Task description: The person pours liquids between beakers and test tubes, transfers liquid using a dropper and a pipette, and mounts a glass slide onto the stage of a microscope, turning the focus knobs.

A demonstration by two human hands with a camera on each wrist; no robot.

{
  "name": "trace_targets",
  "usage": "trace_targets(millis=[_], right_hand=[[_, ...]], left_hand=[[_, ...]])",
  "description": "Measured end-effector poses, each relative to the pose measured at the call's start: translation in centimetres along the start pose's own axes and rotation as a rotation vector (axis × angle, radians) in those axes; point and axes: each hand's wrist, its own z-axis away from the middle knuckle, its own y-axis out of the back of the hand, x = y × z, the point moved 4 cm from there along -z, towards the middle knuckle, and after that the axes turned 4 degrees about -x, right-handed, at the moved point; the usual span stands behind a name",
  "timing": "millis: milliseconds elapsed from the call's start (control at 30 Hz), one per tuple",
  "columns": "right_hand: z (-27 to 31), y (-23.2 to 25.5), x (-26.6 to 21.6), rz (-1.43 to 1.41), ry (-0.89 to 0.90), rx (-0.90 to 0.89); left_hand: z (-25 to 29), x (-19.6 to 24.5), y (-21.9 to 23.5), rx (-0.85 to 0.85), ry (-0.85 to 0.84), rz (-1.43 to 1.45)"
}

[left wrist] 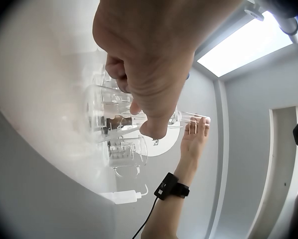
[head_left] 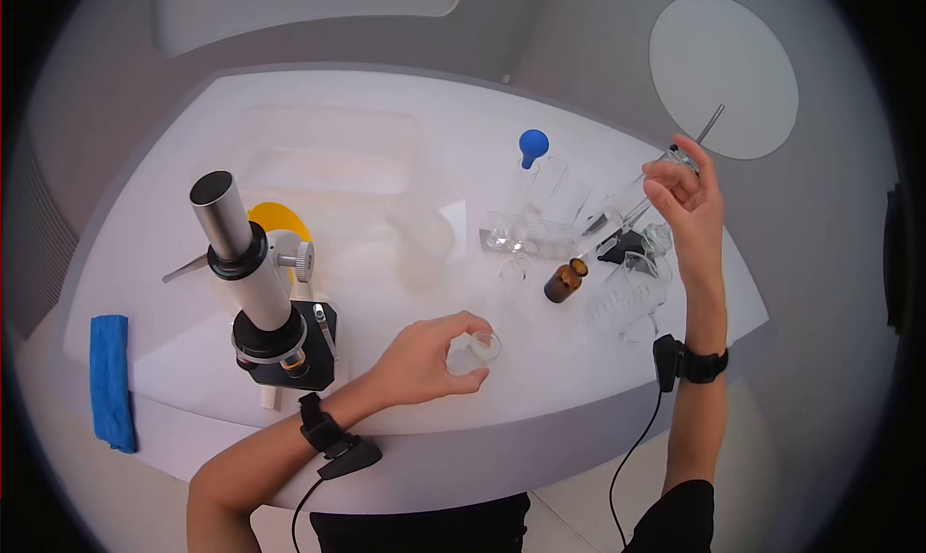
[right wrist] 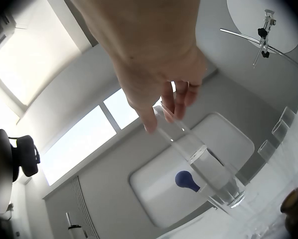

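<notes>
My left hand (head_left: pixel 429 360) curves its thumb and fingers round a small clear glass vessel (head_left: pixel 482 348) low over the table. Farther right and higher, my right hand (head_left: pixel 690 191) grips the upper end of a tall clear glass cylinder (right wrist: pixel 211 172) between thumb and fingers. In the right wrist view the cylinder slants downward from the fingertips. The left hand's back and wrist hide much of its own grip in the left wrist view. Between the hands stands a brown glass bottle (head_left: pixel 565 281), with its mouth uncovered.
A microscope (head_left: pixel 260 292) stands left of the left hand, near a folded blue cloth (head_left: pixel 113 381). Behind the bottle are a rack with glass tubes (head_left: pixel 529 235) and a blue rubber bulb (head_left: pixel 533 144). A glass beaker (head_left: pixel 632 292) is near the right forearm; a clear tray (head_left: pixel 328 119) is farther back.
</notes>
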Motion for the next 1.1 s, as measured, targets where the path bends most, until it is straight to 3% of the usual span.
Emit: trace_targets(millis=[67, 367, 667, 933, 1100], right_hand=[[1.9, -0.1, -0.1, -0.095, 0.005, 0.022], [9.0, -2.3, 1.5, -0.211, -0.055, -0.270], [10.9, -2.9, 3.0, -0.162, -0.117, -0.276], [11.3, -3.7, 3.4, -0.132, -0.111, -0.290], [12.3, -4.5, 4.8, -0.346, -0.229, -0.272]], left_hand=[[0.1, -0.2, 0.0, -0.028, 0.066, 0.015], [0.0, 0.5, 0.6, 0.074, 0.065, -0.032], [-0.2, -0.1, 0.9, 0.219, 0.066, -0.144], [-0.2, -0.1, 0.9, 0.187, 0.051, -0.108], [-0.3, -0.6, 0.7, 0.168, 0.079, -0.071]])
